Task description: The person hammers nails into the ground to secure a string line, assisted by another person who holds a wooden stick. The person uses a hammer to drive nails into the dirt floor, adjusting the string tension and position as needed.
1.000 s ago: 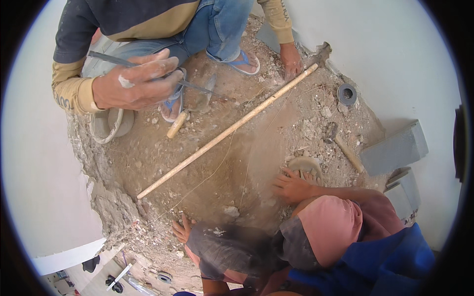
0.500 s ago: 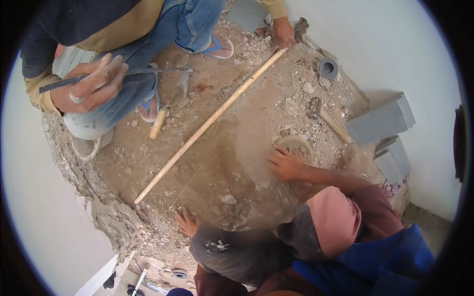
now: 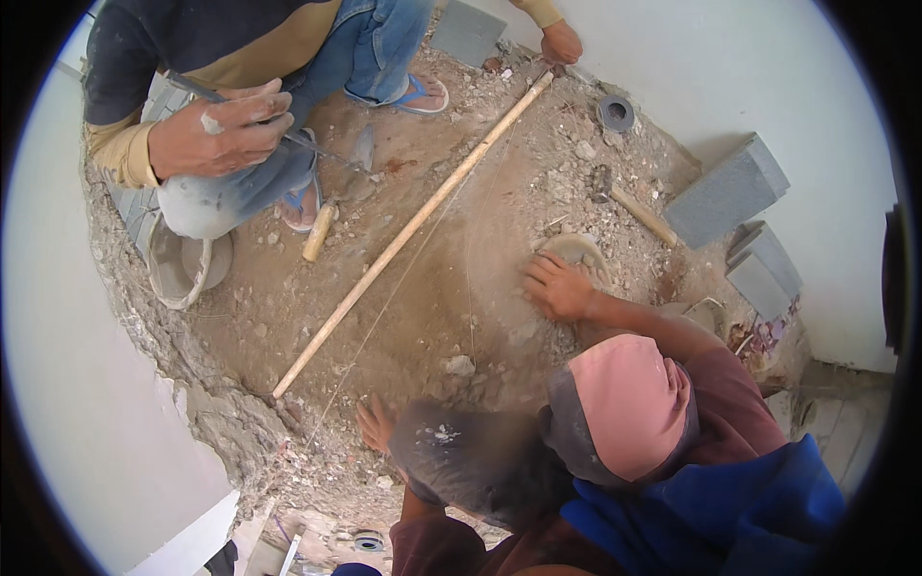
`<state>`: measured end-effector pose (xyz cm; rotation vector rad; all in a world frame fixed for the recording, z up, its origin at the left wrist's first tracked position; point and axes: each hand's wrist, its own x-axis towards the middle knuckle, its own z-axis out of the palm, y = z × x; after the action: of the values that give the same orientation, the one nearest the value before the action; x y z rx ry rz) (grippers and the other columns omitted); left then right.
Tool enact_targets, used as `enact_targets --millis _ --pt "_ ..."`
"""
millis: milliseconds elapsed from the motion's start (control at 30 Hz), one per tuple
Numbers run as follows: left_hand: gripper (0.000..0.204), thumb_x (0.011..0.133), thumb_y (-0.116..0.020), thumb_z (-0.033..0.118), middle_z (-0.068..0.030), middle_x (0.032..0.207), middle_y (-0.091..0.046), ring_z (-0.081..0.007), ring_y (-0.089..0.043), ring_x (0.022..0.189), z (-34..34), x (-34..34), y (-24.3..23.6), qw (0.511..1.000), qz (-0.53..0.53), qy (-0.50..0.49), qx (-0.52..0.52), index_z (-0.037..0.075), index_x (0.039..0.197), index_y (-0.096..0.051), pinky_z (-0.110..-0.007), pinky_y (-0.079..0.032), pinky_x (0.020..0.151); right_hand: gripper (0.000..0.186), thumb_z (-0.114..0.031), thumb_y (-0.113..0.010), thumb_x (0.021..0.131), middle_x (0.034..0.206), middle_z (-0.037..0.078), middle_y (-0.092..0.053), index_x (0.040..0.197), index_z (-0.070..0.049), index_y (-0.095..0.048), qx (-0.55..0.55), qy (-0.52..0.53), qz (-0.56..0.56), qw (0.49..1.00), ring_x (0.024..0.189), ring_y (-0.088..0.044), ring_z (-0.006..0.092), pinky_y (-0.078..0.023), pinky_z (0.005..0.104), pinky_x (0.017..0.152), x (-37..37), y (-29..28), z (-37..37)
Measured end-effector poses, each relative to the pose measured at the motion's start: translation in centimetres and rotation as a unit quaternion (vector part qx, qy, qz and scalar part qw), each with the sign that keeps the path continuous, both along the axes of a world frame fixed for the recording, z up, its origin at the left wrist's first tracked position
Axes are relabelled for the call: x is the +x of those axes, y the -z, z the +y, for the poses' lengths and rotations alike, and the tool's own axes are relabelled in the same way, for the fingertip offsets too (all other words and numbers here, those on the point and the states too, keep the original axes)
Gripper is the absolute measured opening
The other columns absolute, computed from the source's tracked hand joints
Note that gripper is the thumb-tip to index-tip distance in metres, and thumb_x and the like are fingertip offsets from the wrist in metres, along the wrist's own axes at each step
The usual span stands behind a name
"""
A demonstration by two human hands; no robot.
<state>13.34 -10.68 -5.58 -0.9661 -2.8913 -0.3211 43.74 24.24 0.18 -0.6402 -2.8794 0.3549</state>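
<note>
Neither of my hands shows. At the upper left, a crouching co-worker holds a thin dark metal rod (image 3: 298,141) in one hand (image 3: 221,130). Their other hand (image 3: 561,43) is curled by the far end of a long wooden pole (image 3: 413,230), which lies diagonally across the dirt; whether it grips the pole I cannot tell. Below, a co-worker in a pink and grey cap (image 3: 634,408) leans over the ground. One hand (image 3: 559,286) rests at a round, shallow, dusty dish (image 3: 581,252); the other (image 3: 376,424) lies on rubble beside their knee. Thin string (image 3: 384,300) runs near the pole.
A hammer (image 3: 642,213), a dark ring (image 3: 615,113) and stacked grey tiles (image 3: 728,192) lie along the right wall. A bucket (image 3: 182,264) and a wooden-handled trowel (image 3: 320,230) are at the left. Broken mortar (image 3: 221,413) edges the left wall; a stone (image 3: 459,366) lies mid-floor.
The view has shifted slightly. The upper co-worker's rod is tilted more steeply, its tip lower. The capped co-worker's hands stay in nearly the same places.
</note>
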Motion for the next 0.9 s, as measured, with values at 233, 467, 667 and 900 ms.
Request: enact_targets --millis 233,467,667,900 --pt "0.045 0.099 -0.063 0.034 -0.0152 0.157 -0.052 -0.0373 -0.046 0.146 0.1 0.3 -0.9 1.000 0.001 0.006 0.025 0.024 0.143 -0.065 -0.056 -0.033 0.118 0.036 -0.024 -0.068 0.095 0.136 0.015 -0.059 0.125 -0.005 -0.063 -0.002 0.031 -0.012 0.999 0.130 -0.053 0.0367 -0.037 0.0516 0.118 -0.3 0.3 -0.5" --pt "0.043 0.099 -0.064 0.033 -0.0157 0.157 -0.053 -0.0375 -0.047 0.145 0.0 0.4 -1.1 0.999 -0.002 0.012 0.046 0.023 0.141 -0.066 -0.057 -0.033 0.118 0.043 -0.031 -0.070 0.093 0.136 0.014 -0.058 0.127 -0.005 -0.062 0.003 0.118 -0.013 0.993 0.129 -0.053 0.0356 -0.041 0.0501 0.111 0.3 -3.5 -3.7" --pt "0.042 0.099 -0.064 0.032 -0.0160 0.157 -0.053 -0.0378 -0.047 0.145 0.4 0.7 -1.7 0.998 -0.013 0.006 0.060 0.023 0.140 -0.067 -0.057 -0.033 0.118 0.053 -0.025 -0.079 0.088 0.142 0.017 -0.055 0.131 -0.004 -0.058 0.009 0.174 0.003 0.985 0.134 -0.049 0.0418 -0.041 0.0531 0.111 2.7 -2.8 -5.3" --pt "0.036 0.097 -0.065 0.028 -0.0155 0.154 -0.056 -0.0389 -0.048 0.143 0.7 0.7 -1.4 0.997 -0.001 -0.014 0.076 0.021 0.132 -0.071 -0.059 -0.032 0.118 0.056 -0.026 -0.078 0.088 0.146 0.018 -0.053 0.134 -0.003 -0.055 -0.053 0.159 -0.022 0.986 0.138 -0.047 0.0428 -0.039 0.0539 0.114 -0.2 -4.0 -9.3"
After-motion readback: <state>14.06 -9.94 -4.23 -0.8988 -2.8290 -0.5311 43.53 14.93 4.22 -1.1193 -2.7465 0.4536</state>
